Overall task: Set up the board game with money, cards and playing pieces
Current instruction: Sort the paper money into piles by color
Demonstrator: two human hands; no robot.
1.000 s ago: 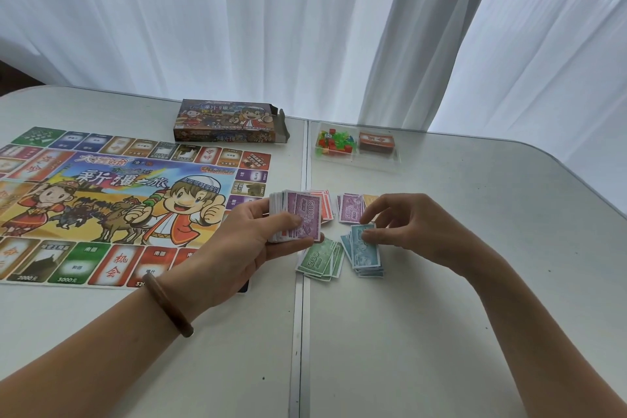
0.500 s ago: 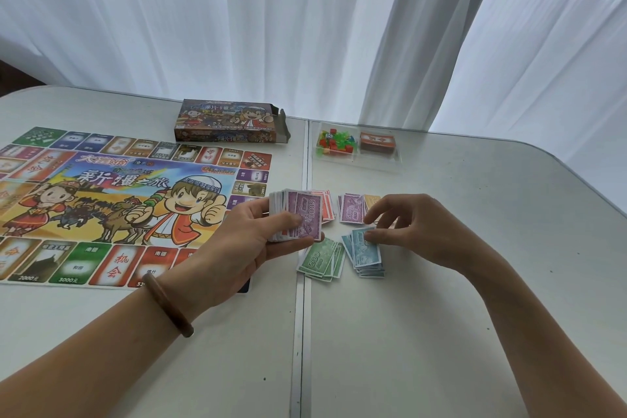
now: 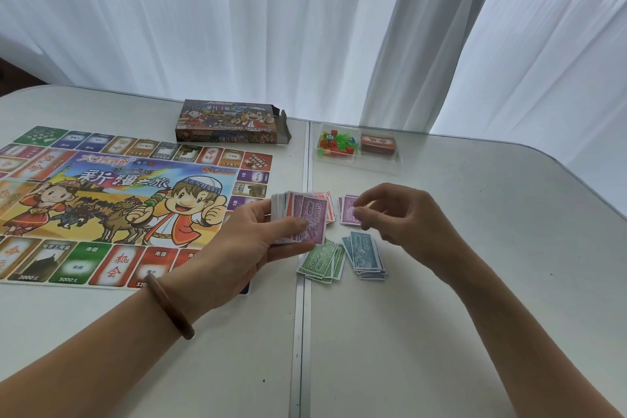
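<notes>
My left hand [image 3: 258, 241] grips a thick stack of play money [image 3: 302, 219] with a purple 5000 note on top, thumb across its face. My right hand [image 3: 400, 217] hovers over the sorted piles with loosely curled fingers and holds nothing. On the table lie a green 500 pile [image 3: 322, 261], a blue 1000 pile [image 3: 364, 254], a purple pile [image 3: 349, 212] and a red pile [image 3: 325, 198] partly hidden behind the stack. The colourful game board [image 3: 112, 204] lies flat at the left.
The open game box [image 3: 234, 127] lies beyond the board. A clear tray [image 3: 390, 164] at the back holds small coloured playing pieces [image 3: 334, 142] and a red card deck [image 3: 378, 144]. A seam [image 3: 302, 332] splits the white table. White curtains hang behind.
My right hand has let go of the blue note, lifted off the blue pile and moved a little up. The left hand keeps the stack still.
</notes>
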